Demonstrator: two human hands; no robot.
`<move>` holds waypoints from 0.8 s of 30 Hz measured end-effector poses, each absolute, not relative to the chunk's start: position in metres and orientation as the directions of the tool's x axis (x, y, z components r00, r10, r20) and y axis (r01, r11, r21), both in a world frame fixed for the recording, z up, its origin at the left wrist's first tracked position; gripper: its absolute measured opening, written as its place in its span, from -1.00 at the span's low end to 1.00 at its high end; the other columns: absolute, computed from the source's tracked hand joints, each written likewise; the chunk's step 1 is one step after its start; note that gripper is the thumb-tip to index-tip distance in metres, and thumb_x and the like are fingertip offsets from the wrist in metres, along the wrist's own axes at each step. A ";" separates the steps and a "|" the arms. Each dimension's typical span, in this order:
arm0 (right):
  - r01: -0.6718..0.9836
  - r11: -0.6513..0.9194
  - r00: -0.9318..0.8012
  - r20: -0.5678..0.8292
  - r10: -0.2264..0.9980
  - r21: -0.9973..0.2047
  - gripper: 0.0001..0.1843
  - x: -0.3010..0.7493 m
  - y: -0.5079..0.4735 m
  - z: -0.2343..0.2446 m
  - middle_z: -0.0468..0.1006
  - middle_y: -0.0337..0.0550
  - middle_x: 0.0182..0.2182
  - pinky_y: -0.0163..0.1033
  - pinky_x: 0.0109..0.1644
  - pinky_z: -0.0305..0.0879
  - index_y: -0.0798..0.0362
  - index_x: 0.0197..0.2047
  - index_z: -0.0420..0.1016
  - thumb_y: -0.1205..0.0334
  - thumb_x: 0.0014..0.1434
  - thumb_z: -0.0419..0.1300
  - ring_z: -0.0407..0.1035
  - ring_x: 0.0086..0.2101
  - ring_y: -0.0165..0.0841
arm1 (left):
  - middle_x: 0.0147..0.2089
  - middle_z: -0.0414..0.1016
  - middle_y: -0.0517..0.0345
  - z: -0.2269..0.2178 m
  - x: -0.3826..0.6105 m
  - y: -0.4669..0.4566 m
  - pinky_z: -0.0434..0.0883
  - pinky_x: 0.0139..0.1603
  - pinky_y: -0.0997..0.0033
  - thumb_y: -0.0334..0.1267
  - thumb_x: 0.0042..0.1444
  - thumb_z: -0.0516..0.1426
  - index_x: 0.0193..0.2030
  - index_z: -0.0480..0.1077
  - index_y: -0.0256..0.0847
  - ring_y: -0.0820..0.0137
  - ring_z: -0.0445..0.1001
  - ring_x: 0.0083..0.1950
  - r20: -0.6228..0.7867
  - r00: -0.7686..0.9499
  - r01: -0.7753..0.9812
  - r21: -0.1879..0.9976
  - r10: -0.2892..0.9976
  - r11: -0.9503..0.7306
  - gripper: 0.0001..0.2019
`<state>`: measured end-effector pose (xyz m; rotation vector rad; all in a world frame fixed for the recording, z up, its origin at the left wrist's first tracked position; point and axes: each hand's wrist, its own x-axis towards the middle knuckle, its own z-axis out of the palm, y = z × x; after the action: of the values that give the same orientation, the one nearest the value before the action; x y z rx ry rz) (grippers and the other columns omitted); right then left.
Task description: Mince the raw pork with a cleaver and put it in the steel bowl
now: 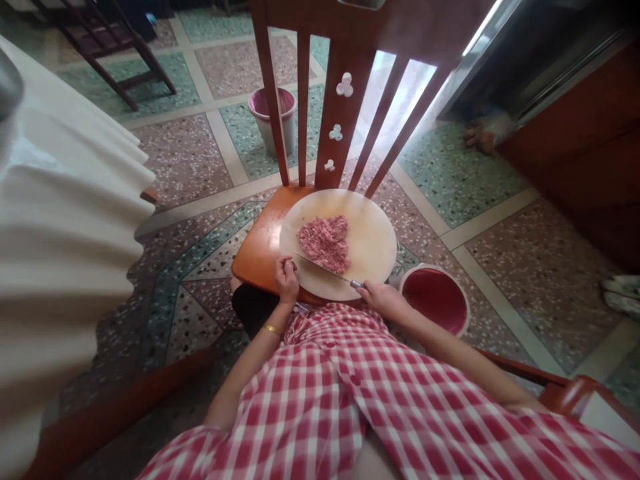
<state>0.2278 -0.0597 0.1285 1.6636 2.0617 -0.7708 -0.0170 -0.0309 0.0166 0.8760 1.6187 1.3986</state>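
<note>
A mound of minced meat (325,241) lies on a round, pale chopping board (373,230), which rests on the seat of a wooden chair (260,243). My right hand (385,299) is closed around the handle of a knife (327,268) at the board's near right edge. The thin blade points left, along the near side of the meat, seen almost edge-on. At the board's near left rim is my left hand (287,279), its fingers curled in. Whether those fingers grip the rim or anything small cannot be made out.
A red-lined bucket (435,300) stands right of the chair. Behind the slatted chair back (333,120) is another bin (273,127). A pale draped cloth (65,220) hangs at left; a dark wooden chair (120,53) stands beyond. Reddish-brown furniture (580,127) is at right.
</note>
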 end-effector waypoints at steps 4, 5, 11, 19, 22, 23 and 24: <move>0.978 0.122 -0.197 -0.543 0.816 -0.171 -0.57 0.220 -0.026 0.127 0.58 0.05 -0.32 -0.27 -0.35 0.15 0.06 -0.13 0.41 -0.06 0.33 -0.12 0.49 -0.31 -0.19 | -0.46 0.21 0.25 0.019 -0.015 -0.023 0.29 -0.34 0.50 -0.07 0.21 -0.05 -0.19 0.26 -0.17 0.48 0.27 -0.42 -0.117 -0.437 0.015 0.990 0.892 0.137 -0.77; 0.978 0.099 -0.184 -0.521 0.833 -0.186 -0.57 0.221 -0.018 0.125 0.58 0.04 -0.32 -0.27 -0.33 0.16 0.06 -0.14 0.41 -0.06 0.33 -0.12 0.48 -0.31 -0.20 | -0.46 0.21 0.25 0.019 -0.015 -0.021 0.29 -0.33 0.50 -0.08 0.21 -0.05 -0.19 0.27 -0.17 0.48 0.27 -0.42 -0.109 -0.437 0.014 0.992 0.893 0.128 -0.78; 0.885 -0.150 -0.116 -0.520 0.846 -0.441 -0.53 0.236 0.012 0.117 0.47 -0.13 -0.52 -0.33 -0.44 0.17 0.07 -0.32 0.42 0.02 0.34 -0.20 0.38 -0.49 -0.36 | -0.46 0.22 0.25 0.013 -0.007 -0.022 0.28 -0.35 0.52 -0.15 0.21 -0.04 -0.18 0.27 -0.18 0.50 0.26 -0.43 -0.125 -0.380 -0.004 0.991 0.917 0.134 -0.82; 0.862 -0.040 -0.216 -0.438 0.873 -0.505 -0.54 0.258 -0.001 0.129 0.44 -0.19 -0.52 -0.35 -0.42 0.10 0.06 -0.38 0.40 -0.05 0.29 -0.14 0.33 -0.48 -0.40 | -0.45 0.22 0.25 0.013 0.000 -0.029 0.29 -0.33 0.52 -0.15 0.21 -0.03 -0.17 0.29 -0.19 0.50 0.28 -0.41 -0.153 -0.314 0.025 0.985 0.937 0.170 -0.81; 0.915 0.165 -0.329 -0.444 0.833 -0.369 -0.60 0.285 -0.016 0.138 0.49 -0.14 -0.49 -0.33 -0.41 0.05 0.07 -0.31 0.44 -0.04 0.27 -0.06 0.36 -0.46 -0.37 | -0.45 0.23 0.25 0.013 -0.005 -0.032 0.28 -0.32 0.51 -0.12 0.20 -0.01 -0.18 0.30 -0.20 0.49 0.28 -0.40 -0.171 -0.350 0.027 0.981 0.921 0.192 -0.79; 0.920 0.222 -0.361 -0.480 0.800 -0.322 -0.61 0.295 -0.021 0.140 0.50 -0.13 -0.49 -0.33 -0.41 0.03 0.07 -0.29 0.46 -0.03 0.27 -0.04 0.37 -0.46 -0.35 | -0.45 0.24 0.25 0.013 -0.006 -0.033 0.28 -0.32 0.51 -0.11 0.20 -0.01 -0.19 0.30 -0.20 0.49 0.28 -0.40 -0.177 -0.360 0.023 0.980 0.916 0.198 -0.79; 0.918 0.278 -0.389 -0.517 0.763 -0.282 -0.62 0.305 -0.025 0.142 0.52 -0.12 -0.49 -0.32 -0.42 0.02 0.07 -0.26 0.47 -0.02 0.27 -0.02 0.38 -0.47 -0.35 | -0.45 0.24 0.25 0.013 -0.006 -0.034 0.27 -0.32 0.51 -0.11 0.19 0.00 -0.19 0.31 -0.20 0.49 0.27 -0.41 -0.182 -0.367 0.017 0.979 0.912 0.203 -0.79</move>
<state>0.3048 -0.0246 0.1424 1.5423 2.2707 -0.7941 -0.0059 -0.0344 0.0130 0.8988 1.6060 1.2923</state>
